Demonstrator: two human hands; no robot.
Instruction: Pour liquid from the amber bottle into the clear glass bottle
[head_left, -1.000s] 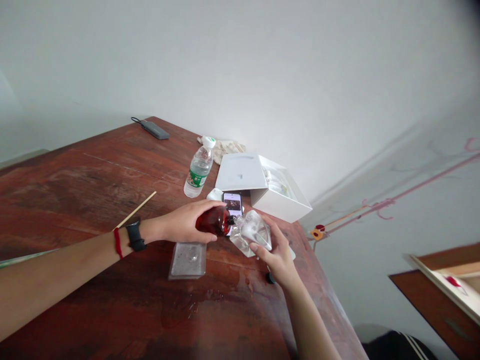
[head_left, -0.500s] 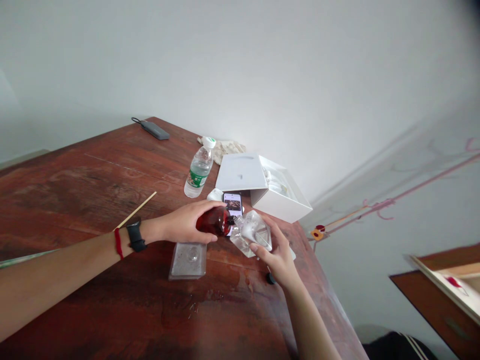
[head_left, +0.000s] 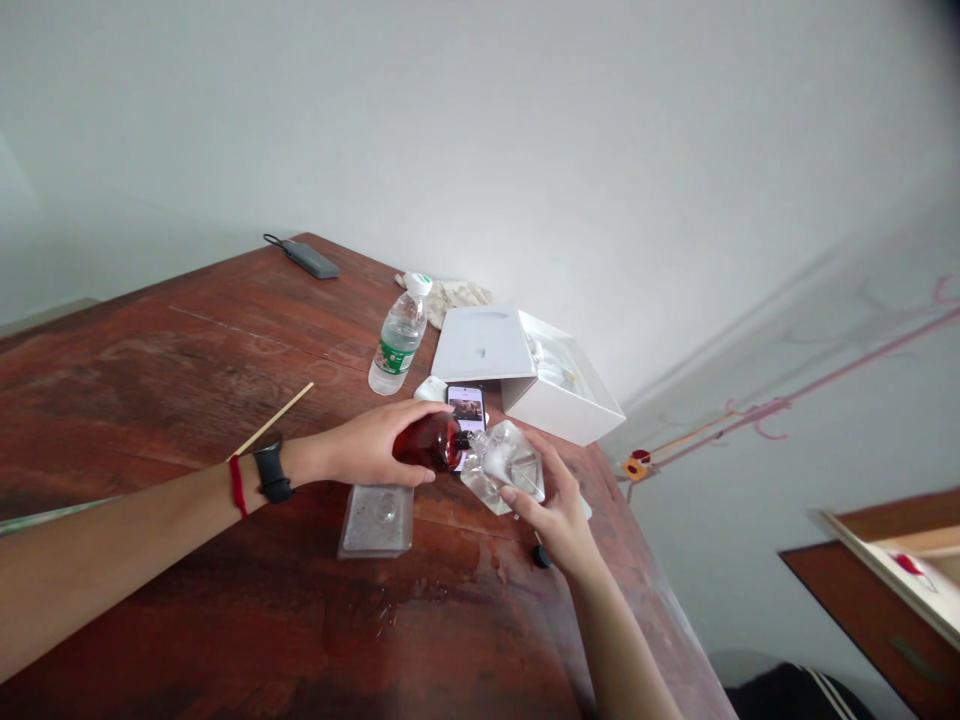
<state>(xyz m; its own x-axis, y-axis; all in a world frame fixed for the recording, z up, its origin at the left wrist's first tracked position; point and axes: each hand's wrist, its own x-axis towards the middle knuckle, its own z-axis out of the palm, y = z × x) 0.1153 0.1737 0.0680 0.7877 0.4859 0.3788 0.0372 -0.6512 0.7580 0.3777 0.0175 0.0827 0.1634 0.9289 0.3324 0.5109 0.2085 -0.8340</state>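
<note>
My left hand (head_left: 379,443) is wrapped round a dark red bottle (head_left: 429,443), tipped on its side with its black neck pointing right. That neck meets the mouth of a clear faceted glass bottle (head_left: 501,468), which leans toward it. My right hand (head_left: 555,505) grips the glass bottle from the right, thumb in front. Something whitish shows inside the glass; whether liquid is flowing I cannot tell. Behind the two bottles lies a phone (head_left: 466,405) with its screen lit. A clear plastic tray (head_left: 376,525) rests below my left hand, and a small black cap (head_left: 541,556) beside my right wrist.
On the wooden table (head_left: 187,370) stands a water bottle (head_left: 397,345) with a green label. An open white box (head_left: 562,400) sits by the wall. A thin wooden stick (head_left: 274,418) and a grey power bank (head_left: 310,260) lie at left. Wet spots (head_left: 386,610) mark the front.
Almost nothing differs. Both hands hold the two bottles in nearly the same pose, neck to mouth.
</note>
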